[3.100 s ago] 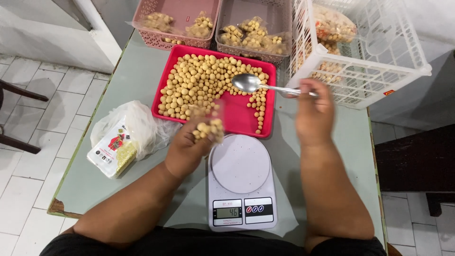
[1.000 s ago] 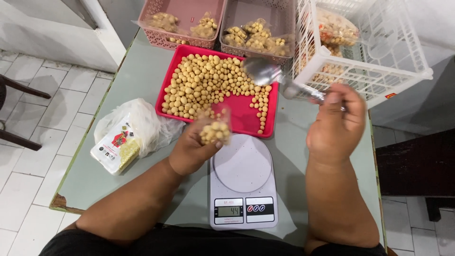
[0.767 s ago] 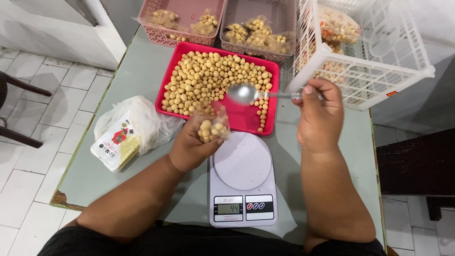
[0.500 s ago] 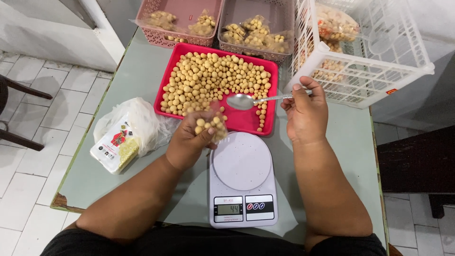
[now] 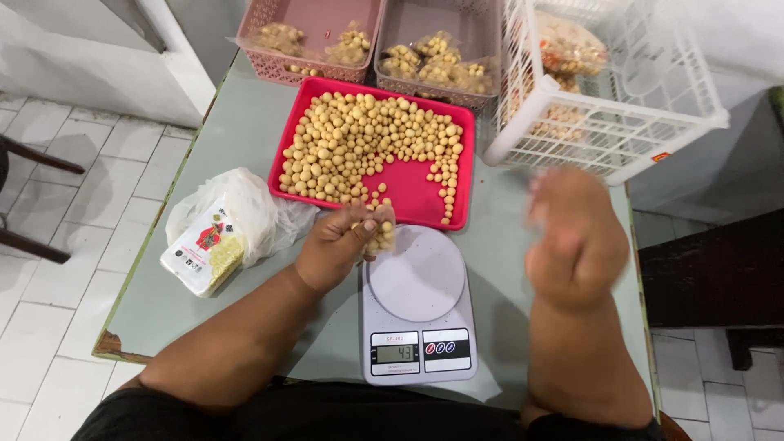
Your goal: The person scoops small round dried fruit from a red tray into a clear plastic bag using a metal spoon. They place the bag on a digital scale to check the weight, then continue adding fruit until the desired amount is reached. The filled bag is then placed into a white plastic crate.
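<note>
left hand: it's pinching a small clear bag of the round tan balls, fingers curled around the upper part, thumb across the front. The bag is hanging just past the fingertips, over the near-left edge of the scale plate.

right hand: it's blurring badly, raised off to the right of the scale. Honestly can't tell if the fingers are clenched around anything or just loose.

bag feel: I'm guessing it's light and floppy. Thin slick plastic, loose balls shifting inside, so it's going to sag and roll around if grabbed low.

where to grab: the gathered neck above the balls looks like the best bet. Squeezing the belly is probably just crushing snacks, they look brittle.

beyond the fingertips: the red tray is holding a big loose spread of the same balls, rolling freely, so probably easier to scoop than pinch.

further out: two pink baskets and a white basket are holding filled bags.

left of the knuckles: a crumpled white plastic bag is sitting on the table.
</note>
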